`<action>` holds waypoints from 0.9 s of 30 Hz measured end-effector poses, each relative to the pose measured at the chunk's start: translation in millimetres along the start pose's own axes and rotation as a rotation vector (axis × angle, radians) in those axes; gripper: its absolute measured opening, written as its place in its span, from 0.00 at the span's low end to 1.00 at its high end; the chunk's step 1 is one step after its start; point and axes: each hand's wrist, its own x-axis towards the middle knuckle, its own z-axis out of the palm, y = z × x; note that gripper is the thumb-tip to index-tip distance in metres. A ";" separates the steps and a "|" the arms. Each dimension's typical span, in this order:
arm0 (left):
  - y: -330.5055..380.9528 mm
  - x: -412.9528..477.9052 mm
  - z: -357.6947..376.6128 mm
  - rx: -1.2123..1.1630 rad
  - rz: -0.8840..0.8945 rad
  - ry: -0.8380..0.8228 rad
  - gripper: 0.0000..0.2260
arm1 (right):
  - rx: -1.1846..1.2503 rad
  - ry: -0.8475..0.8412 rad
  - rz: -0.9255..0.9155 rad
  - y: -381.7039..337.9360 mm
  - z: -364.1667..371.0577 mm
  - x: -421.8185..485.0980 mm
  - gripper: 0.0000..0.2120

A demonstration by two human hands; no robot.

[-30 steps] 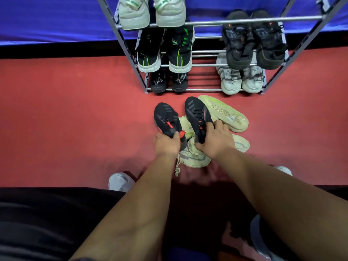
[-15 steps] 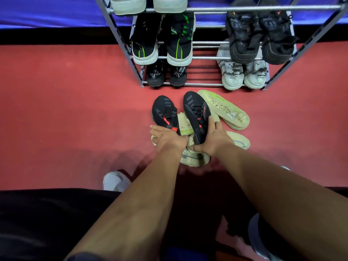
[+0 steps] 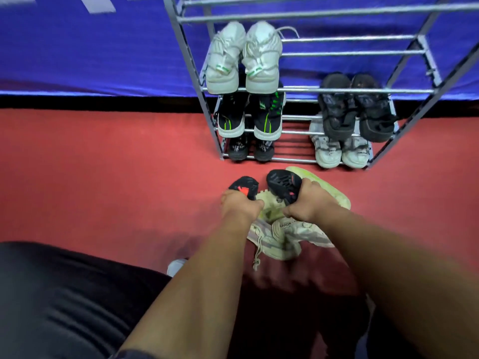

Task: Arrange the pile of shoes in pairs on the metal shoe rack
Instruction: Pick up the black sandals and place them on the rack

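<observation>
Two black knit sneakers w/ red accents are held above the pale pile on the red floor: left shoe (image 3: pixel 243 186) is gripped at the heel by the left hand (image 3: pixel 239 206), right shoe (image 3: pixel 283 183) is clasped from the side by the right hand (image 3: pixel 309 202), fingers curled tight on both. Beneath lie cream-green foam-soled shoes (image 3: pixel 282 234) w/ a loose drawstring. The metal tube rack (image 3: pixel 298 89) stands just beyond, w/ white, black-green, black & grey pairs on its rails.
</observation>
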 end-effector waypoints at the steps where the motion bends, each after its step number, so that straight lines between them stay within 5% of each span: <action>1: -1.9 4.4 -0.8 -0.001 -0.002 0.016 0.53 | -0.013 0.003 -0.014 -6.4 -13.4 -4.2 0.39; 3: -3.2 18.4 -1.3 0.022 0.029 0.042 0.52 | -0.070 -0.010 -0.046 -23.5 -45.5 -15.5 0.28; 6: 31.2 -37.9 -59.0 0.076 0.103 -0.021 0.30 | -0.214 -0.029 -0.084 -52.0 -98.5 -41.5 0.21; 11: 81.8 -117.3 -163.1 0.168 0.271 -0.102 0.09 | -0.311 -0.006 -0.164 -87.6 -174.1 -89.8 0.20; 18: 114.2 -163.7 -245.7 0.184 0.441 -0.084 0.10 | -0.178 0.148 -0.198 -89.3 -242.3 -134.0 0.19; 27: 169.0 -175.6 -220.4 0.095 0.598 -0.140 0.15 | 0.160 0.346 -0.057 -19.9 -273.3 -120.1 0.21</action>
